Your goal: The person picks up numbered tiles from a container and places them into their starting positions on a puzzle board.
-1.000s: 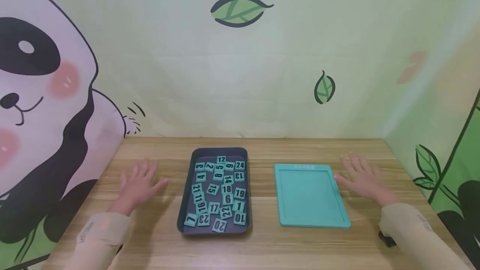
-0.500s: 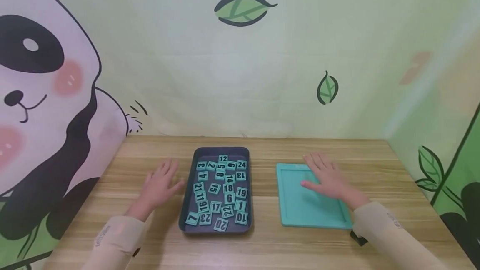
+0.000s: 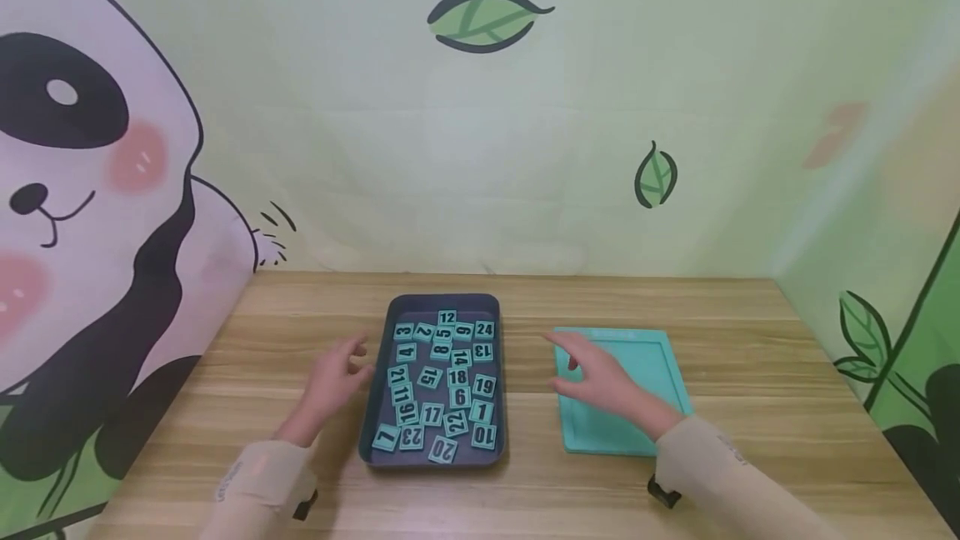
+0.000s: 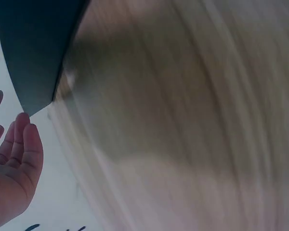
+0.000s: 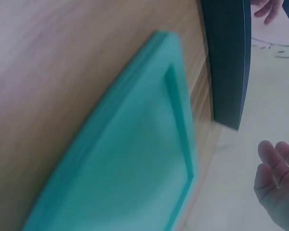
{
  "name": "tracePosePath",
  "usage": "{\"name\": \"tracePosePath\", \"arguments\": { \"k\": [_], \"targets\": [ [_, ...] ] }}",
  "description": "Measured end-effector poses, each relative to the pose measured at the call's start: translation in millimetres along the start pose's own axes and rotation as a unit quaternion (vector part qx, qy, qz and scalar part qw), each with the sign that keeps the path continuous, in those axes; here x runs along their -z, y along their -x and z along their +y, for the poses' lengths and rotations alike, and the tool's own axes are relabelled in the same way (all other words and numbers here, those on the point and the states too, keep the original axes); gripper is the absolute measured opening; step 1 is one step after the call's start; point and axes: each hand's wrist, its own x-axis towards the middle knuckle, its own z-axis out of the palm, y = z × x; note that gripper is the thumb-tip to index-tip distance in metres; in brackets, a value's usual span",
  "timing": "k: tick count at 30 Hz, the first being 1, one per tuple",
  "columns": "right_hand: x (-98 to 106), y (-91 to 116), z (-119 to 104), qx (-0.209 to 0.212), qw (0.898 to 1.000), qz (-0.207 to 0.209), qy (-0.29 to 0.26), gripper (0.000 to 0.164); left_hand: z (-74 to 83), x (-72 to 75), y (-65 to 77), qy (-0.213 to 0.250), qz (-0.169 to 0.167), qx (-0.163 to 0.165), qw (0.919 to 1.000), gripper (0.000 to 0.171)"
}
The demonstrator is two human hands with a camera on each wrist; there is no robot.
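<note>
In the head view a dark blue tray [image 3: 372,407] holds several teal number tiles [image 3: 431,415], loose and turned various ways. My left hand [image 3: 331,383] is at the tray's left side, fingers loosely bent with nothing in them; the left wrist view shows its fingertips [image 4: 23,118] close to the tray wall [image 4: 36,53]. A flat teal frame [image 3: 622,432] with a raised rim lies to the right of the tray. Over its left part is my right hand [image 3: 600,377], thumb and fingers apart and holding nothing, pointing toward the tray.
The wooden table [image 3: 435,502] bears both tray and frame, with a strip of bare wood between them. Behind it stands a pale green wall cloth [image 3: 360,148] printed with leaves and a panda [image 3: 82,90].
Both hands have moved inward: the left toward the tray's left side, the right leftward from beyond the teal frame to over it. Their spread fingers have bent somewhat. Tray, tiles and frame stay put.
</note>
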Motion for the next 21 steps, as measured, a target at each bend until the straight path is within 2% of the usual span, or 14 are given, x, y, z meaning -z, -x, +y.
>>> {"name": "tracePosePath", "arguments": {
  "k": [4, 9, 17, 21],
  "targets": [
    [-12.5, -4.7, -8.0, -0.006, 0.999, -0.006, -0.042, 0.056, -3.1, -7.4, -2.0, 0.038, -0.001, 0.02, 0.9991, 0.05],
    [-28.4, -8.2, -15.7, -0.002, 0.996, -0.034, -0.079, 0.052, -5.1, -15.4, -2.6, 0.053, 0.011, 0.028, 0.9981, 0.048],
    [-52.7, -14.8, -25.0, 0.0, 0.994, -0.089, -0.067, 0.05, -7.3, -22.3, -3.3, 0.103, 0.02, 0.063, 0.9925, 0.04],
    [-59.4, -19.4, -28.6, 0.001, 0.994, -0.092, -0.058, 0.045, -7.2, -24.2, -4.0, 0.133, 0.016, 0.082, 0.9876, 0.037]
  ]
}}
